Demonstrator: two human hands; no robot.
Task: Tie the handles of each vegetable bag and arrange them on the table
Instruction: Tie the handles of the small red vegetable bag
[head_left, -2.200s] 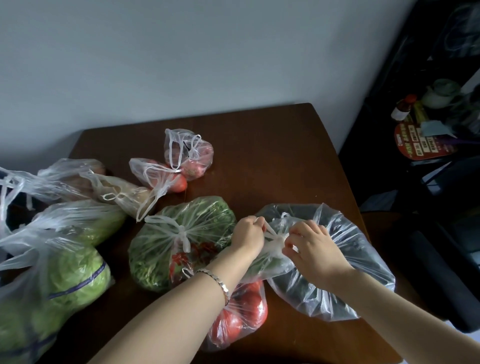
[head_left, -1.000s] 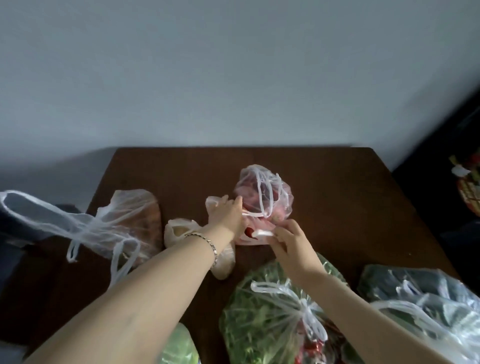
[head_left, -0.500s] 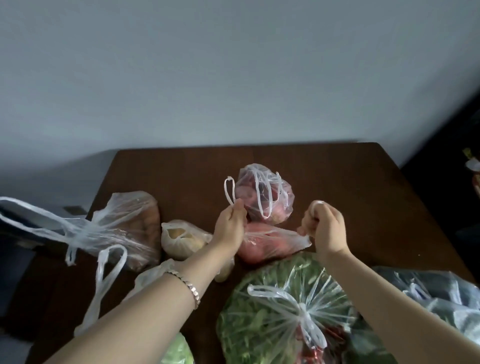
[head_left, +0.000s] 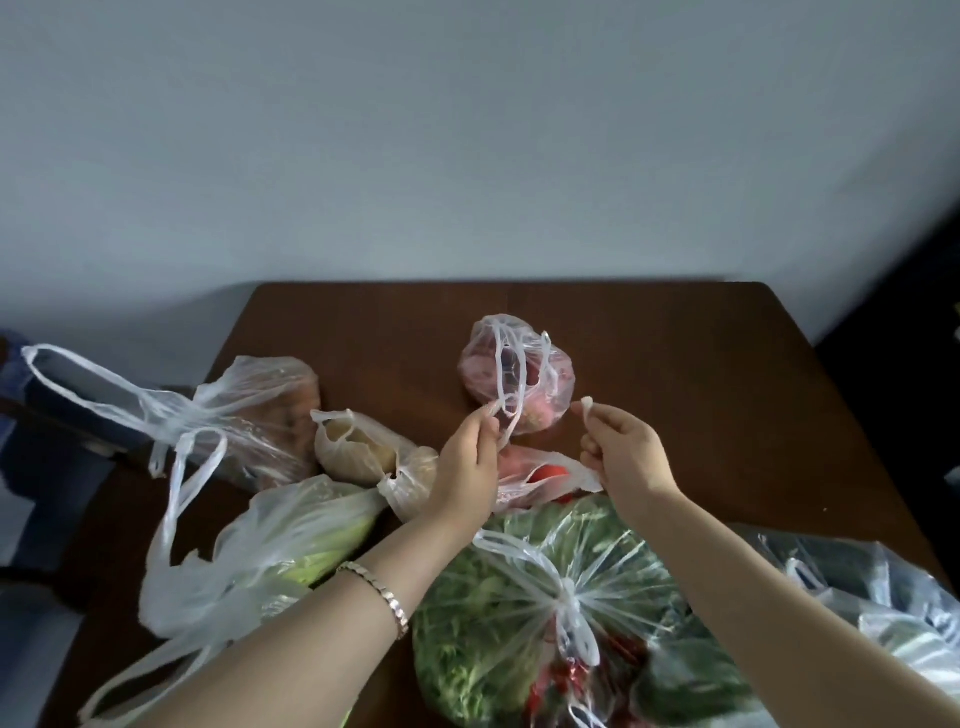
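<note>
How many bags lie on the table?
7: red bag, far; tomato bag, centre; beige bag, brown bag, cabbage bag, left; tied greens, near; dark bag, right. Others may be hidden.

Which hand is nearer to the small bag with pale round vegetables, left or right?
Left. The left hand is just right of the pale bag, overlapping its edge in view; the right hand is farther right, beyond the near red bag.

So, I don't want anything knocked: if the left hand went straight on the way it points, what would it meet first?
Probably the far bag of red produce, just beyond the left hand, which pinches a bag handle; depth is hard to judge.
</note>
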